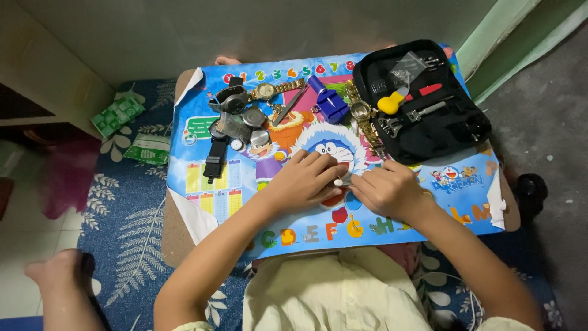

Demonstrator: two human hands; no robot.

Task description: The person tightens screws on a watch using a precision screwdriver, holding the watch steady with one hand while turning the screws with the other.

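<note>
My left hand (304,179) and my right hand (387,189) meet at the middle of a small table covered with a colourful cartoon sheet (214,202). Between their fingertips sits a small round white piece (338,182) with a thin metal tool against it. Both hands are closed around these small parts; which hand holds which I cannot tell exactly. Beyond my left hand lie watch parts: a black strap (215,158), round watch cases (252,117) and a gold-band watch (268,91).
An open black tool case (465,125) with a yellow-handled tool (391,103) and red tool lies at the back right. A blue press tool (331,104) and a second gold watch (361,111) sit beside it. Green packets (116,115) lie on the patterned mat at left.
</note>
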